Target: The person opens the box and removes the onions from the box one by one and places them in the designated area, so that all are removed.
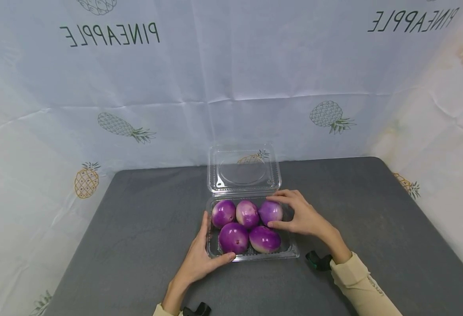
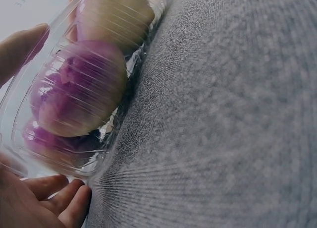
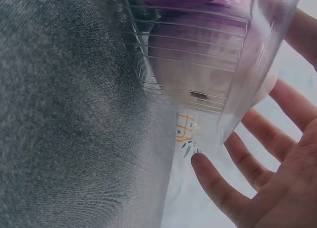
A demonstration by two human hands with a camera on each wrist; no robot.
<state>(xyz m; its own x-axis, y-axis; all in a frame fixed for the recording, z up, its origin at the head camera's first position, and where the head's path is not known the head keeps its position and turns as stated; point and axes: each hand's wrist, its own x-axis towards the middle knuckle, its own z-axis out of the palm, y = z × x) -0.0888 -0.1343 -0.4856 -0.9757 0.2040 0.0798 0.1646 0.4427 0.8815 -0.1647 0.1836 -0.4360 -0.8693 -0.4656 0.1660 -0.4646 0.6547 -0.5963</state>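
Note:
In the head view a clear plastic clamshell box (image 1: pixel 292 251) lies on the table, with its lid (image 1: pixel 242 186) folded up at the back. Several glossy round purple vegetables with paler patches sit inside in two rows. My left hand (image 1: pixel 197 259) holds the box's front left corner, thumb on the front rim and fingers along the left side. My right hand (image 1: pixel 304 216) has thumb and forefinger around the back right vegetable (image 1: pixel 270 211). In the right wrist view its other fingers (image 3: pixel 218 186) spread beside the box wall. Through the wall, the left wrist view shows a purple vegetable (image 2: pixel 81 89).
The dark grey table (image 1: pixel 152 219) extends around the box on both sides. Behind it hangs a white cloth (image 1: pixel 231 66) printed with pineapples and mirrored lettering. A dark strap-like piece (image 1: pixel 318 260) is by the right wrist, another (image 1: pixel 197 310) by the left.

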